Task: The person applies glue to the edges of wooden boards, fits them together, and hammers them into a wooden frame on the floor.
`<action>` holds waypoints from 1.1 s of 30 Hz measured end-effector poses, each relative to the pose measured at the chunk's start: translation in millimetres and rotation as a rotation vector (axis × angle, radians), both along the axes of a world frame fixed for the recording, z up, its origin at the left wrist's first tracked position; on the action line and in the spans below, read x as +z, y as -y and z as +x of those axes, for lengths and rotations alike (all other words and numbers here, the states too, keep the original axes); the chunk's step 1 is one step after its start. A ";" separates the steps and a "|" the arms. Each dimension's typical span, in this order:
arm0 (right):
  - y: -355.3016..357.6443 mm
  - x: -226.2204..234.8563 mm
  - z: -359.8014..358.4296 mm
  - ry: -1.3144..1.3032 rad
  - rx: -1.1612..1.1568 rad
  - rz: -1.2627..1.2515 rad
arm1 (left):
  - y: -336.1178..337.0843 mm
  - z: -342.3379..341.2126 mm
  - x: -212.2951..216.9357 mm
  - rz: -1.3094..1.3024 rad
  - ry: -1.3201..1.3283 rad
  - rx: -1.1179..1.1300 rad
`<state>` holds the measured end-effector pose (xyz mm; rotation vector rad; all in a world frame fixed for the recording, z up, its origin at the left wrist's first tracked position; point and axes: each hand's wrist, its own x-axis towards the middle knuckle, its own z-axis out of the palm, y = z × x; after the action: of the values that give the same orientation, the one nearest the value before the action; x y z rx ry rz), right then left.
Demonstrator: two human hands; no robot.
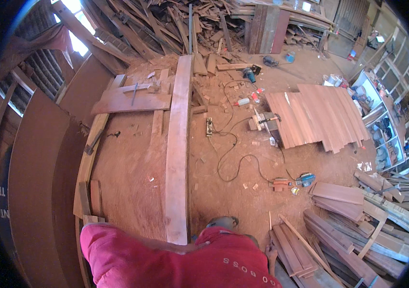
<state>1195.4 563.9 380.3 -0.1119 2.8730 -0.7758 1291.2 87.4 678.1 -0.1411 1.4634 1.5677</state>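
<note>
A long pale plank (178, 144) runs away from me, its near end against my red shirt. Beside that end shows a strip of my left hand (195, 246); the shirt covers most of it and its fingers cannot be made out. Low on the right, my right hand (271, 250) hangs beside a small stack of reddish boards (291, 249), its fingers curled. What they hold, if anything, is too small to tell. A thin wooden strip (270, 221) shows just beyond those fingers.
Blue power tools (305, 179) and a power strip (209, 127) with winding cords lie on the sawdust floor. Boards are laid side by side (319, 117) at right. Tall brown panels (41, 177) stand left; scrap wood (166, 24) is heaped at the back.
</note>
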 end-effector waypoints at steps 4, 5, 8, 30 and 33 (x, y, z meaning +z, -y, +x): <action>16.0 29.4 -32.4 -0.178 0.013 -0.307 | -6.5 -0.7 1.9 0.020 0.003 0.032; 11.4 34.0 -30.9 -0.008 -0.083 -0.151 | -7.3 -2.5 3.2 0.022 0.008 0.043; 19.2 44.6 -52.9 0.145 -0.138 -0.064 | -3.5 -4.6 4.9 0.017 0.009 0.104; 113.4 -16.5 -442.8 0.298 0.056 0.009 | 25.0 -206.9 42.8 -0.175 0.217 0.675; 182.7 8.1 -557.5 0.200 0.208 0.025 | 29.9 -235.1 48.8 -0.178 0.224 0.788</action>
<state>638.0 381.3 388.4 -0.3069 2.6296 -0.6694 1056.1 57.5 726.9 -1.0689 1.4387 1.9336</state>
